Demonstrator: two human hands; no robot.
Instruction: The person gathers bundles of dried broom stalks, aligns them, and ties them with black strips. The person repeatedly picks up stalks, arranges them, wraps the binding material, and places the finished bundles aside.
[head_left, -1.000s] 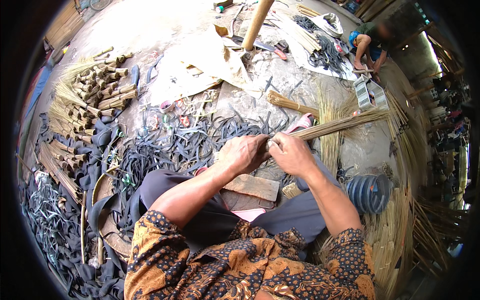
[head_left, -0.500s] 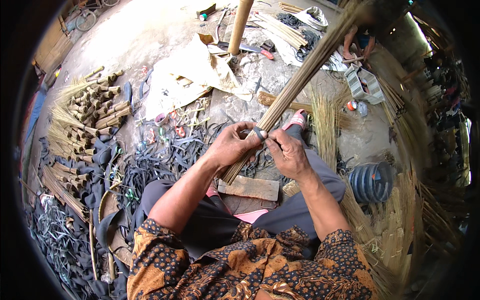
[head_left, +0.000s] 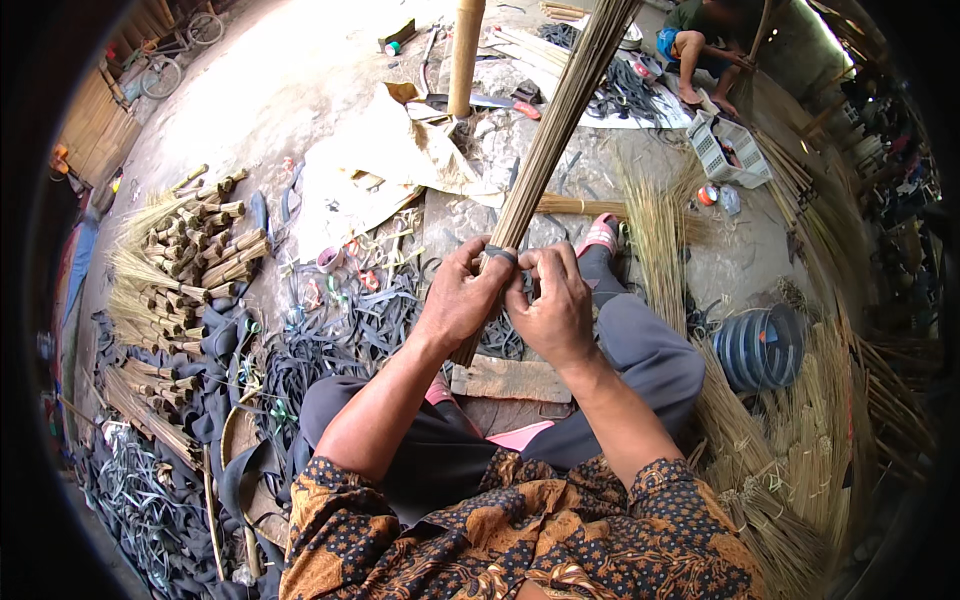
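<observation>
A long bundle of thin brown sticks point(head_left: 560, 130) slants up and away between my knees, its lower end near a wooden block point(head_left: 512, 379). My left hand point(head_left: 458, 305) is closed around the lower part of this bundle. A dark rubber strip point(head_left: 500, 254) wraps the bundle just above my left fingers. My right hand point(head_left: 550, 310) pinches at the strip beside my left thumb, its fingers bent; the strip's end is hidden by them.
Short stick bundles point(head_left: 205, 245) are piled at left, above black rubber strips point(head_left: 340, 325). A bamboo post point(head_left: 465, 60) and a knife point(head_left: 485, 101) are ahead. At right are loose sticks point(head_left: 655, 230), a dark coil point(head_left: 755, 348), a white crate point(head_left: 728, 150) and a seated person point(head_left: 700, 50).
The stick bundle stands steeper, its far end swung left. Both hands have shifted slightly left with it. The view has moved, showing more of the seated person.
</observation>
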